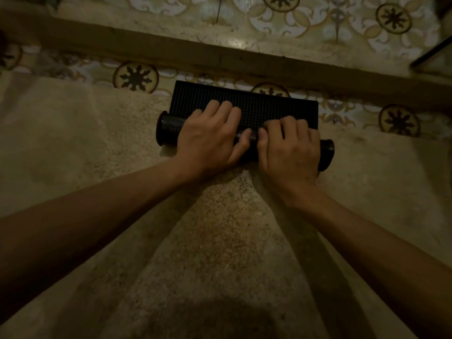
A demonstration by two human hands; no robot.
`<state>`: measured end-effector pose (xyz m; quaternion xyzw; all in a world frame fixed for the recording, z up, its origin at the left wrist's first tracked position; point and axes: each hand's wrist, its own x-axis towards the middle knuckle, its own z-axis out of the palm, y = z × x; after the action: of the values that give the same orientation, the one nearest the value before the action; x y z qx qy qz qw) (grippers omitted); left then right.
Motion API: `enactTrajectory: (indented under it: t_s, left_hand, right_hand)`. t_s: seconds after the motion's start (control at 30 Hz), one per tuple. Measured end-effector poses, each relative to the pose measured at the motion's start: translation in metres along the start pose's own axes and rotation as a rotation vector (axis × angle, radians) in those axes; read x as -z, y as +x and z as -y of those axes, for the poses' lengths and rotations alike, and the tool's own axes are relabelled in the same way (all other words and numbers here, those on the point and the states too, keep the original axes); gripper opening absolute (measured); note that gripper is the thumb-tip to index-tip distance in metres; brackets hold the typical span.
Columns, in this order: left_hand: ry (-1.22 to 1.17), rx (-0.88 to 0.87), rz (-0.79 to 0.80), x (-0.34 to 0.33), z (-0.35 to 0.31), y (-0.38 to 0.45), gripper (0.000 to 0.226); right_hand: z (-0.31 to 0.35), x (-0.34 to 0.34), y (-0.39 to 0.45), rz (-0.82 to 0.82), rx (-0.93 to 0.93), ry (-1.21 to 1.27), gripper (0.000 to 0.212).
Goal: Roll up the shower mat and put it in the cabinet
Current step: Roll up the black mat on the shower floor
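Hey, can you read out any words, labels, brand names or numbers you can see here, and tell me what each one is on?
None: no readable text anywhere in this view.
The black shower mat, mostly rolled under the left hand and right hand, shows only a grid texture, no label or brand.
The patterned floor tiles carry ornamental motifs, not letters or numbers.
The picture is dim, so any tiny moulded marking on the mat could not be made out.

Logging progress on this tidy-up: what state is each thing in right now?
Shower mat: mostly rolled; a short flat strip remains beyond the roll, on the floor.
Left hand: palm down, pressing on the roll.
Right hand: palm down, pressing on the roll.
Cabinet: not in view.
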<state>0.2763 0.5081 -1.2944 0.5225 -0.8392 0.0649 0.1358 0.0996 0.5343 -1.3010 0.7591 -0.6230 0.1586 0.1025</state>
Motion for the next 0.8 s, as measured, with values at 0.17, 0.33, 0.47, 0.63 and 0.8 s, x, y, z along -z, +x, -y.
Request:
enactTrajectory:
  t_s: [0.17, 0.33, 0.47, 0.63, 0.8]
  left_hand:
    - [-0.044, 0.069, 0.002, 0.000, -0.001, 0.012, 0.037]
    - [-0.073, 0.084, 0.023, 0.002, -0.002, 0.011, 0.036]
    - [-0.108, 0.131, 0.046, 0.005, -0.003, 0.014, 0.034]
    - [-0.106, 0.151, 0.038, 0.003, -0.002, 0.017, 0.038]
    - [-0.021, 0.105, -0.009, 0.003, 0.002, -0.007, 0.040]
  right_hand:
    - [0.000, -0.001, 0.010, 0.082, -0.021, -0.060, 0.045]
    - [-0.001, 0.003, 0.010, 0.117, -0.012, -0.014, 0.042]
    - [-0.001, 0.004, 0.014, 0.152, -0.025, 0.026, 0.041]
    - [-0.003, 0.005, 0.020, 0.178, -0.038, 0.054, 0.044]
    - [-0.006, 0.003, 0.027, 0.183, -0.061, 0.067, 0.047]
